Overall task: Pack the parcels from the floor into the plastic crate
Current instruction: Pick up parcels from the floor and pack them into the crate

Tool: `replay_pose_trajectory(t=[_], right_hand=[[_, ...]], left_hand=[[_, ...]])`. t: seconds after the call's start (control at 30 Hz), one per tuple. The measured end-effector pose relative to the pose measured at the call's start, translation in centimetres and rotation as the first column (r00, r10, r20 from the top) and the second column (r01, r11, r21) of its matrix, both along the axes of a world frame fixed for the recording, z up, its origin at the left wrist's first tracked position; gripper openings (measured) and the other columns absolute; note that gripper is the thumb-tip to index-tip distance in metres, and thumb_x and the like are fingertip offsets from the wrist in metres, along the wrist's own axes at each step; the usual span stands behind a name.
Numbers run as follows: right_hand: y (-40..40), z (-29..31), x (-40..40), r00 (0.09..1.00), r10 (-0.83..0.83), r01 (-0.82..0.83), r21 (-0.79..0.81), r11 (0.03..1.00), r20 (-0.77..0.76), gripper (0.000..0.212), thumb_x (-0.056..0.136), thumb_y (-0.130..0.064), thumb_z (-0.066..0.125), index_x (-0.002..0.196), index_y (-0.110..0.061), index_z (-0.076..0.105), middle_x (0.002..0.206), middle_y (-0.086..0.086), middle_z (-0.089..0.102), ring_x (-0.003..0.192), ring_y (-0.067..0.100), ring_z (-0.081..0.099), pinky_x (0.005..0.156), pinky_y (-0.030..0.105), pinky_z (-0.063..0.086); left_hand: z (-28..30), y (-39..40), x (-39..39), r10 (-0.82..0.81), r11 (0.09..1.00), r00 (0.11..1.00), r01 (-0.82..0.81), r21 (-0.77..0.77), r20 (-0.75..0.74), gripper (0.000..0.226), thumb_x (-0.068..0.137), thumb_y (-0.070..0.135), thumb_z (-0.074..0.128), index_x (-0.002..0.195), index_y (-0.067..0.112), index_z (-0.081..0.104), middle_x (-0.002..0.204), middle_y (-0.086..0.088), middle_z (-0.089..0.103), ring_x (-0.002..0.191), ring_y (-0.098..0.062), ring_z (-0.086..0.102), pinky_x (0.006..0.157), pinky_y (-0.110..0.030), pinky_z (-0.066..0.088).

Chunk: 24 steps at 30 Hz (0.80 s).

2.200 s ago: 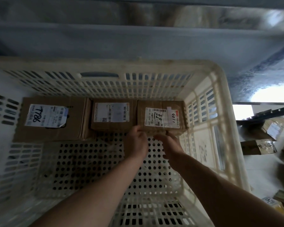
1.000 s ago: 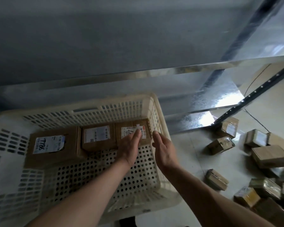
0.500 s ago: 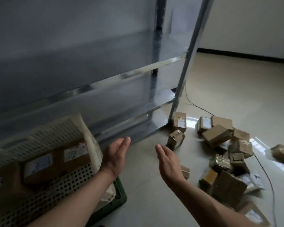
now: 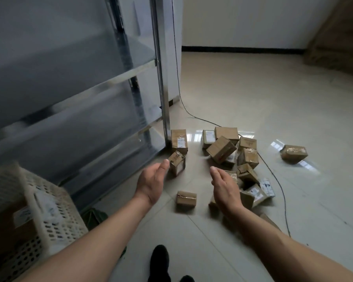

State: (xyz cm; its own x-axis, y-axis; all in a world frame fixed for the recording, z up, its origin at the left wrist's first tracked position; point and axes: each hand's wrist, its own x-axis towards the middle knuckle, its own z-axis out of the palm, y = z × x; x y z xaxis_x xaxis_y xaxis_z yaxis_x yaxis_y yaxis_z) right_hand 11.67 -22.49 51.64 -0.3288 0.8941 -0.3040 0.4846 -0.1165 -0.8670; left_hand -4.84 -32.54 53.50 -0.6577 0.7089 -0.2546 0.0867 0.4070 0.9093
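Note:
The cream plastic crate (image 4: 49, 218) stands at the lower left with brown parcels inside, blurred. Several cardboard parcels lie on the tiled floor ahead: a heap (image 4: 232, 155) at centre right, a small one (image 4: 186, 198) between my hands, another (image 4: 177, 162) by the shelf foot, and one (image 4: 293, 153) apart at the right. My left hand (image 4: 152, 183) and my right hand (image 4: 224, 187) are held out over the floor, palms facing each other, fingers straight, holding nothing.
A grey metal shelving unit (image 4: 80, 88) fills the left side, its post (image 4: 163, 98) reaching the floor beside the parcels. A black cable (image 4: 273, 176) runs across the floor past the heap. A black shoe (image 4: 160, 259) shows at the bottom. Something green (image 4: 94, 217) lies under the crate.
The view has swung right from the crate to the floor. Both hands left the parcel set in the crate and now reach out over the parcels on the floor.

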Motion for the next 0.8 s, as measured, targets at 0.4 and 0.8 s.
replay_pose_trajectory(t=[0.4,0.8], right_hand=[[12.1,-4.4,3.1,0.987,-0.142,0.146,-0.052,0.988,0.074,0.028,0.103,-0.039,0.044,0.109,-0.024,0.068,0.104,-0.002,0.067,0.100,0.018,0.060,0.084,0.033,0.044],[22.2,-14.9,10.9,0.928,-0.315,0.352,-0.192,0.916,0.198,0.033,0.103,-0.044,0.040,0.093,-0.024,0.064,0.091,-0.001,0.064,0.083,0.012,0.057,0.064,0.029,0.038]], left_hand=[[-4.3,14.0,1.7,-0.106,0.990,0.990,0.114,-0.081,0.089,0.095,0.063,0.080,0.033,0.097,-0.003,0.065,0.089,-0.009,0.061,0.086,-0.021,0.055,0.088,-0.049,0.048],[-16.0,26.1,6.2,-0.212,0.913,0.953,0.272,-0.304,0.217,0.046,0.094,0.054,0.048,0.097,0.013,0.068,0.102,-0.010,0.066,0.102,-0.028,0.059,0.098,-0.042,0.047]])
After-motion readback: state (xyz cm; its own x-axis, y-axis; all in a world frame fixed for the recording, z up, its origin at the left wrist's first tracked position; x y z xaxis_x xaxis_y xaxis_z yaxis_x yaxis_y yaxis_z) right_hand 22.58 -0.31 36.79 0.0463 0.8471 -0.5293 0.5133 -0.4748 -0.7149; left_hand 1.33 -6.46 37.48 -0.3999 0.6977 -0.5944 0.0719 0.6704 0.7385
